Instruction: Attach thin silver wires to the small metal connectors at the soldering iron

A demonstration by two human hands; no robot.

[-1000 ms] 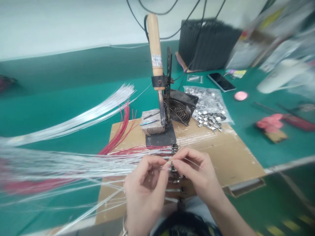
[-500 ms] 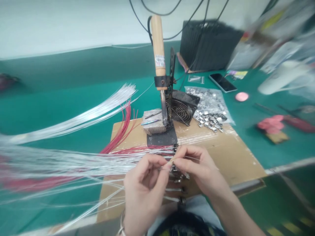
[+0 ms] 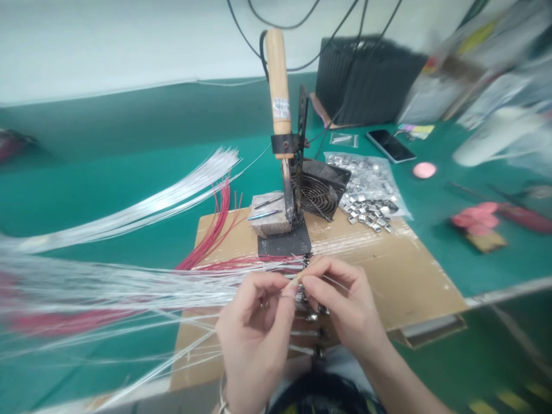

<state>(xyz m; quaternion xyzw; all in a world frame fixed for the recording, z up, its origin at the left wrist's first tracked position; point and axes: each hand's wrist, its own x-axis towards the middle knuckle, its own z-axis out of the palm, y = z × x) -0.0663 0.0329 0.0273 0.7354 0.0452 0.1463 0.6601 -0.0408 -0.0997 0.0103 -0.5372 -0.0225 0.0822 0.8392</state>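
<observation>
My left hand (image 3: pixel 256 330) is closed, thumb and forefinger pinched on a thin white wire. Just right of it, my right hand (image 3: pixel 347 305) pinches the wire too, and thin pale strands (image 3: pixel 338 283) show beyond its fingers. The two sets of fingertips nearly meet, and they hide the wire's end. Beneath and left of my hands fans a bundle of white wires (image 3: pixel 164 290), with red wires (image 3: pixel 219 221) behind. Small metal connectors (image 3: pixel 318 333) sit in a column on the brown board (image 3: pixel 414 270), partly covered by my right hand.
A soldering iron (image 3: pixel 278 75) with a wooden handle stands tip down in its holder, ahead of my hands. Behind it are a small black fan (image 3: pixel 317 192) and a bag of metal connectors (image 3: pixel 366 172). A phone (image 3: pixel 390 145) and a black box (image 3: pixel 366 80) lie farther back.
Both hands keep their pinch at nearly the same spot. Finger positions shift only slightly, and my right forearm drops a little lower and to the left.
</observation>
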